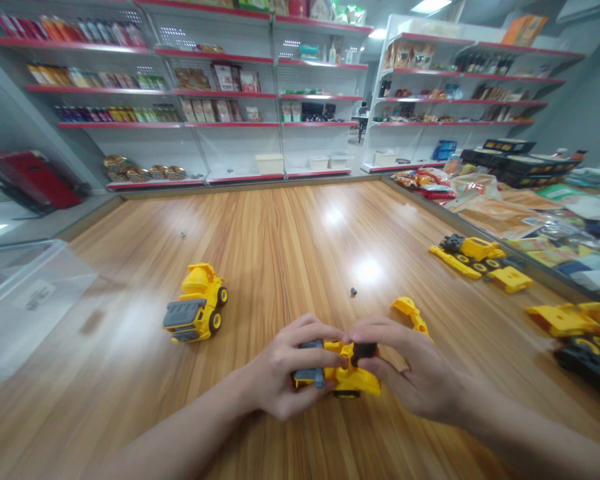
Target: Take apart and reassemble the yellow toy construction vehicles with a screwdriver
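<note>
My left hand [290, 363] is closed around a yellow toy truck [357, 381] with a grey front, low over the near middle of the table. Against the truck's yellow rear part, the fingers of my right hand [415, 367] pinch a small black piece [364, 352]; its lower end is partly hidden, so its exact kind cannot be made out. Just behind my right hand lies a curved yellow toy part [411, 313], partly covered by the fingers. A small dark screw-like piece [353, 292] rests on the wood beyond both hands.
A yellow toy mixer truck [195, 303] stands at left, near a clear plastic bin [30, 300]. Yellow and black toy vehicle parts [475, 257] and another toy truck [580, 327] lie at right. A tiny grey piece [183, 234] sits far left. Packets [425, 181] crowd the right edge.
</note>
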